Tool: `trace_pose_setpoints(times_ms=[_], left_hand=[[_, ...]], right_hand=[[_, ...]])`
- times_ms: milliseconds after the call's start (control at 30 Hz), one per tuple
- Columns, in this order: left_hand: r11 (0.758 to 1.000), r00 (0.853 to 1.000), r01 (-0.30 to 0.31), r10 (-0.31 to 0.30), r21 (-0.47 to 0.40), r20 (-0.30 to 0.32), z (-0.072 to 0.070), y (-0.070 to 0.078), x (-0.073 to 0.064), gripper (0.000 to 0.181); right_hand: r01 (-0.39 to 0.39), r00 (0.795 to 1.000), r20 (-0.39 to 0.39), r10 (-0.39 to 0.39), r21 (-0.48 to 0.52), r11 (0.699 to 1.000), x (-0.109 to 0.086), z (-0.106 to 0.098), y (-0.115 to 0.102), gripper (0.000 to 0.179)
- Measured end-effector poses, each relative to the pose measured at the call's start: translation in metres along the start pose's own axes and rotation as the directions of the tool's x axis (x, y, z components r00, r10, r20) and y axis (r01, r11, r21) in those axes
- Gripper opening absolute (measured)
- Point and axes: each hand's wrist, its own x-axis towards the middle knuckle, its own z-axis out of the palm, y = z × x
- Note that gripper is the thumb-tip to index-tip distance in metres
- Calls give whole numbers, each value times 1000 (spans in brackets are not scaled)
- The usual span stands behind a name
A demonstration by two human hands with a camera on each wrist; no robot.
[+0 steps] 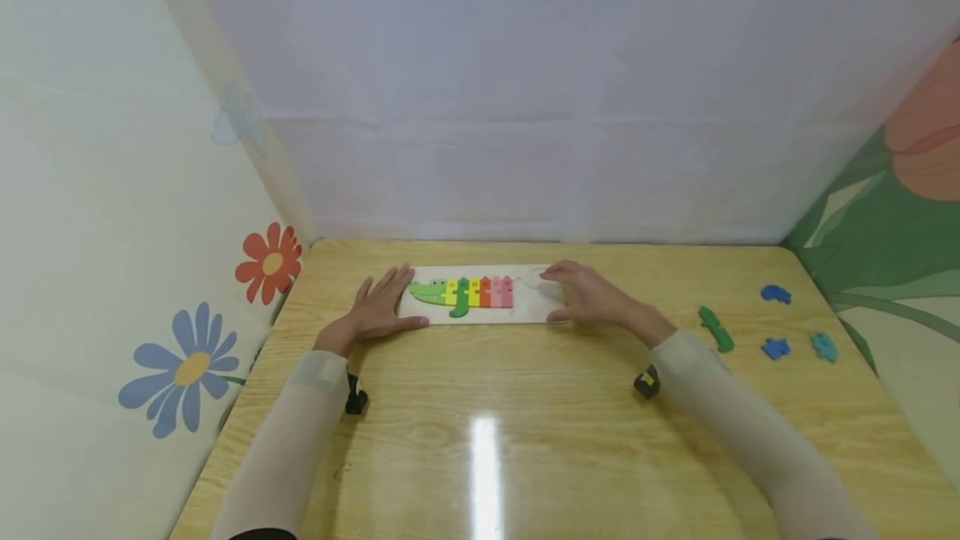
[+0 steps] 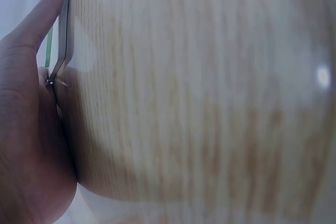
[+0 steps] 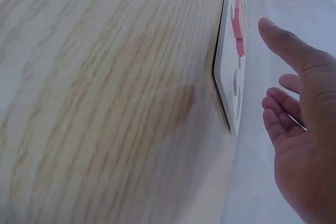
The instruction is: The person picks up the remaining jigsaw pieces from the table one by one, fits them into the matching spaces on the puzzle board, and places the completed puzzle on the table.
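Note:
A white puzzle board lies flat on the table, with a crocodile of colored pieces partly filling it. Its green head piece faces left, followed by yellow, green, orange-red and pink body pieces. The board's right part shows bare recesses. My left hand rests at the board's left end, fingers spread and thumb along the near edge; the left wrist view shows the thumb touching the board's side. Over the right end hovers my right hand, fingers loosely bent, holding nothing and apart from the board in the right wrist view.
To the right on the wooden table lie a green leg-like piece, a dark blue curved piece, a blue piece and a teal piece. A pale cloth wall stands behind.

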Motion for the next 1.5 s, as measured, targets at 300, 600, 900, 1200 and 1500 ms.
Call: trace_pose_setpoints(times_ms=[300, 600, 900, 1200, 1500], left_hand=[[1000, 1000, -2, 2, 2, -3, 1, -2, 1, 112], [1000, 1000, -1, 1, -16, -10, 1, -1, 0, 116], [999, 1000, -20, 19, -40, -22, 5, -4, 1, 122], [999, 999, -39, 38, -36, -36, 9, -10, 3, 124], [1000, 1000, -16, 16, -26, -22, 12, -16, 8, 119]], right_hand=[[25, 1000, -15, -25, 4, 1000, -10, -5, 5, 81], [51, 998, -22, -52, -14, 999, -20, -11, 11, 78], [31, 999, -23, -31, -16, 999, -31, -14, 16, 78], [-7, 1000, -8, 6, -14, 1000, -45, -21, 19, 79], [-4, 1000, -21, 4, -7, 1000, -60, -30, 29, 77]])
